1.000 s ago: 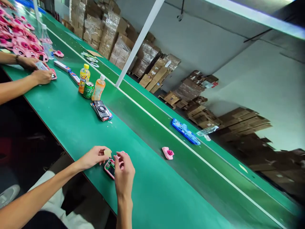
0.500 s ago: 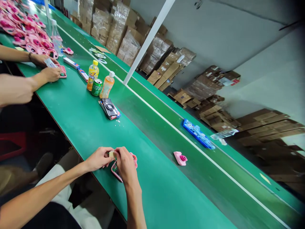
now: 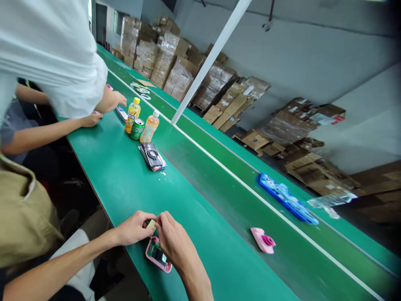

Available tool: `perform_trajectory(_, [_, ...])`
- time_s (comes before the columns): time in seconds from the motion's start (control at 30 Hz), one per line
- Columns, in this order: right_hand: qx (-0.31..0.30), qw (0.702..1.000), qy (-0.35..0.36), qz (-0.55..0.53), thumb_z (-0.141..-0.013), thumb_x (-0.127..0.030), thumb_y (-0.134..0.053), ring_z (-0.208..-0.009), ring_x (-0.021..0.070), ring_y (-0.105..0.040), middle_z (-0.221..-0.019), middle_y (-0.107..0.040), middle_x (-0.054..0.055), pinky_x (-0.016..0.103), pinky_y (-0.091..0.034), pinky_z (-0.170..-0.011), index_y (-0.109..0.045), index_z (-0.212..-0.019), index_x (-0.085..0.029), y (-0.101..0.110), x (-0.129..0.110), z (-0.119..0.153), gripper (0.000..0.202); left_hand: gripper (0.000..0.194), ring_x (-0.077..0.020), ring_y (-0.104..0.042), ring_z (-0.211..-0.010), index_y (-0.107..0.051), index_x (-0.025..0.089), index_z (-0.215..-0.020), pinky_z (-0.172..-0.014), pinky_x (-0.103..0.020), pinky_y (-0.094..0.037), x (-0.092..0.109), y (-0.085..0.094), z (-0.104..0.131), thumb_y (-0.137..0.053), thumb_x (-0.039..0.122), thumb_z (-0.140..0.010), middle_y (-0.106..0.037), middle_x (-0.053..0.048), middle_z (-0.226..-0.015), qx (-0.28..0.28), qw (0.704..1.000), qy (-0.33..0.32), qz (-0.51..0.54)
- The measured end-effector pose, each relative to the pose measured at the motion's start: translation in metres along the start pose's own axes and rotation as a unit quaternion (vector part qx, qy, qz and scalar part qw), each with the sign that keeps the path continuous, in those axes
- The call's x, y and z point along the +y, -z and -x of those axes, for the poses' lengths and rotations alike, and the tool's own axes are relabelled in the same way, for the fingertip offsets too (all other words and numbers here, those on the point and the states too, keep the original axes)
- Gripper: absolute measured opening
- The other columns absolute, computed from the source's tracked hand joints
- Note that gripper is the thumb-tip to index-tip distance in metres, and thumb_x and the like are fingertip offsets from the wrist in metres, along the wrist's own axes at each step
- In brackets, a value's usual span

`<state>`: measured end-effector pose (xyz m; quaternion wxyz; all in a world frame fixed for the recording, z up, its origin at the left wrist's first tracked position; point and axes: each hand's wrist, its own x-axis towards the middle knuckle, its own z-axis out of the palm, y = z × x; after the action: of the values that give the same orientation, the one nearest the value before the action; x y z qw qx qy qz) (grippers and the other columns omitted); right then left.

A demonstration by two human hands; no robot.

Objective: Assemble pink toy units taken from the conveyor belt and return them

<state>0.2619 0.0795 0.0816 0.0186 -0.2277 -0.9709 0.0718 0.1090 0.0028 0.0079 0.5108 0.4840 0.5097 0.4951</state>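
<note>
A small pale yellow piece [image 3: 151, 225] is pinched in the fingers of my left hand [image 3: 136, 228]. My right hand [image 3: 173, 236] touches that piece's right side with thumb and fingers pressed together; whether it grips the piece or something smaller is hidden. Just below both hands, an open pink case [image 3: 159, 260] lies on the green table [image 3: 125, 179], with a green circuit board and dark parts showing inside. My right hand covers part of its upper right side.
Bottles [image 3: 149, 126], a green can [image 3: 137, 129] and a black device [image 3: 152, 154] on boxes stand farther up the table. A pink part [image 3: 263, 241] and a blue tray [image 3: 286, 198] lie to the right. A person in a white shirt [image 3: 62, 54] leans in at left.
The person in the white shirt has come in at the left, covering the pink pile. My view has shifted, and more of the pink case's inside now shows below my hands.
</note>
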Motion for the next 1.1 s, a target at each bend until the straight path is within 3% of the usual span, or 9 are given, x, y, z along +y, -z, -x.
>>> perform_trajectory(0.1, [0.001,0.999,0.021,0.029,-0.098,-0.010,-0.045,-0.067,0.0151,-0.060,-0.087,-0.061,0.000,0.029,-0.035,-0.056,-0.049,-0.092,-0.023,-0.005,0.003,-0.003,0.015,0.020,-0.0084,-0.036,-0.050,-0.066,0.013,-0.089,-0.047,-0.021,-0.027,-0.001,0.000,-0.001,-0.057,0.030,-0.083,-0.043,0.006,-0.060,-0.012,0.999,0.009,0.028])
perform_trajectory(0.3, [0.053,0.998,-0.009,-0.025,-0.103,-0.019,-0.046,-0.069,0.0146,-0.065,-0.088,-0.062,0.000,0.026,-0.038,-0.056,-0.049,-0.092,-0.023,-0.019,0.009,-0.002,0.012,0.037,-0.0102,-0.043,-0.053,-0.067,0.013,-0.114,-0.052,-0.022,-0.033,0.002,0.002,0.000,-0.058,0.041,-0.092,-0.051,0.006,-0.059,-0.014,0.999,0.007,0.052])
perform_trajectory(0.47, [0.091,0.996,0.000,0.003,-0.098,-0.009,-0.042,-0.067,0.0162,-0.061,-0.085,-0.058,0.000,0.028,-0.041,-0.056,-0.049,-0.093,-0.023,-0.024,0.004,-0.001,0.017,0.043,-0.0102,-0.043,-0.053,-0.067,0.013,-0.120,-0.053,-0.022,-0.033,0.002,0.001,-0.002,-0.062,0.045,-0.092,-0.051,0.005,-0.059,-0.010,0.997,0.012,0.072])
perform_trajectory(0.63, [0.144,0.989,0.043,-0.011,-0.092,0.001,-0.035,-0.088,0.0204,-0.062,-0.096,-0.062,0.006,0.030,-0.050,-0.071,-0.050,-0.096,-0.023,-0.030,-0.005,0.000,0.028,0.065,-0.0112,-0.043,-0.052,-0.056,0.011,-0.139,-0.052,-0.024,-0.034,-0.001,0.003,-0.007,-0.065,0.048,-0.087,-0.052,0.005,-0.059,-0.014,0.989,0.043,0.139])
perform_trajectory(0.77, [0.181,0.982,0.058,-0.016,-0.087,0.004,-0.033,-0.113,0.0242,-0.062,-0.123,-0.065,0.012,0.038,-0.055,-0.088,-0.055,-0.105,-0.021,-0.049,-0.004,0.005,0.037,0.074,-0.0127,-0.050,-0.062,-0.045,0.012,-0.150,-0.061,-0.025,-0.041,0.000,0.009,-0.007,-0.062,0.047,-0.087,-0.059,0.002,-0.072,-0.014,0.979,0.069,0.193])
perform_trajectory(0.93, [0.218,0.973,0.065,0.034,-0.086,-0.002,-0.044,-0.123,0.0309,-0.062,-0.139,-0.063,0.015,0.045,-0.056,-0.094,-0.058,-0.118,-0.021,-0.069,0.006,0.016,0.039,0.081,-0.0114,-0.046,-0.059,-0.050,0.011,-0.146,-0.058,-0.025,-0.038,-0.001,0.004,-0.006,-0.062,0.065,-0.087,-0.056,0.003,-0.070,0.006,0.979,0.066,0.194])
perform_trajectory(1.1, [0.243,0.964,0.083,0.071,-0.087,-0.003,-0.046,-0.127,0.0316,-0.061,-0.139,-0.064,0.015,0.041,-0.056,-0.098,-0.059,-0.122,-0.018,-0.084,-0.001,0.013,0.040,0.072,-0.0105,-0.044,-0.054,-0.066,0.016,-0.118,-0.053,-0.025,-0.036,-0.016,-0.004,-0.015,-0.061,0.078,-0.081,-0.053,0.004,-0.066,0.088,0.971,0.044,0.220])
